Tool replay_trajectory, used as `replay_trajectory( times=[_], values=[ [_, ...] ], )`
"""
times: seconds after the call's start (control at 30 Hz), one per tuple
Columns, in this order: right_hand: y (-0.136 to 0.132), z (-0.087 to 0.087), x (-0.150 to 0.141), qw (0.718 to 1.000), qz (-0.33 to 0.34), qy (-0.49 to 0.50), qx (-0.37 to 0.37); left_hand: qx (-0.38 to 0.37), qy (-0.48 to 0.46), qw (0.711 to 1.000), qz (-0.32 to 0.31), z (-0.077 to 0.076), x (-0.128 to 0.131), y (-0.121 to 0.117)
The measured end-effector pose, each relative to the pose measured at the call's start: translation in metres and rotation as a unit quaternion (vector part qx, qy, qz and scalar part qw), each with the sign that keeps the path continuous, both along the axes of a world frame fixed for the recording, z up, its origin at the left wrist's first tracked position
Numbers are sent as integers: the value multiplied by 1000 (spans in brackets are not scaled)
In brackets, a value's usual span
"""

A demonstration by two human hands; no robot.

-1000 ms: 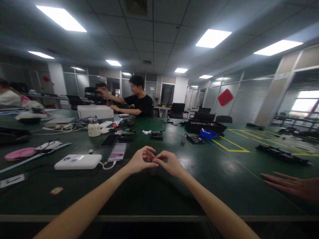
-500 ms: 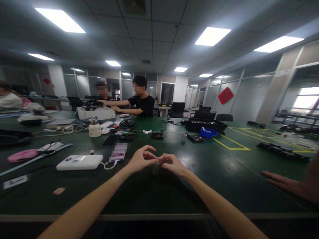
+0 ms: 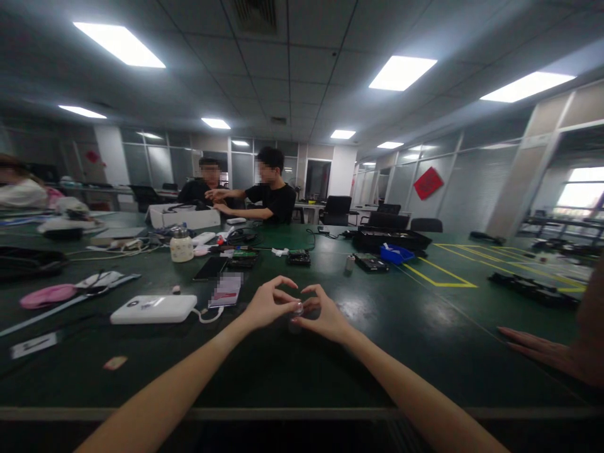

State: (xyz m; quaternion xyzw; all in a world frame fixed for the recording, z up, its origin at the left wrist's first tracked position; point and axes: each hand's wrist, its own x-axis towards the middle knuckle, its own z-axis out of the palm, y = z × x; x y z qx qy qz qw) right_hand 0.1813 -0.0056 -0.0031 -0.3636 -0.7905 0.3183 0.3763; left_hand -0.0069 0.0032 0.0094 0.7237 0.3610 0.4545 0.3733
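My left hand [image 3: 268,304] is closed in a pinch on a small shiny round object [image 3: 298,307], thumb and fingertips at its side. Facing it, my right hand [image 3: 326,314] curls around the other side, thumb low and index finger raised. Below the fingers shows a dim, greyish body, just above or on the table; whether it is part of the same object I cannot tell. The fingers cover much of it, and its kind is not clear.
Left on the green table [image 3: 264,377] lie a white power bank [image 3: 153,309], a phone [image 3: 226,290] and a cream bottle [image 3: 182,245]. Farther back are circuit boards [image 3: 372,262], a small cylinder [image 3: 350,263] and a blue tray [image 3: 397,253]. Another person's hand [image 3: 538,349] rests at right.
My right hand's fingers have spread, with the thumb lower and the index finger raised. My left hand keeps nearly the same pinch. Across the table a person's arm has drawn back from the white box.
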Motion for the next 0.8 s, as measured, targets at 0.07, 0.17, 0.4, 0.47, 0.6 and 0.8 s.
replay_trajectory(
  times=[0.07,0.17,0.4,0.47,0.6,0.8],
  values=[
    [-1,1,-1,1000,-2,2,-12,30,-13,998,48,0,-6,12],
    [-3,3,-1,1000,-1,-5,-11,90,20,985,146,-9,-20,37],
    [0,1,0,1000,8,-22,12,64,157,972,161,-43,-39,66],
    [1,-1,0,1000,9,-24,14,74,145,974,156,-39,-35,60],
    [4,-6,1,999,12,-16,27,86,66,988,113,-19,-20,33],
    [8,-12,1,999,33,-12,30,47,27,999,-8,-5,-5,2]
  ],
)
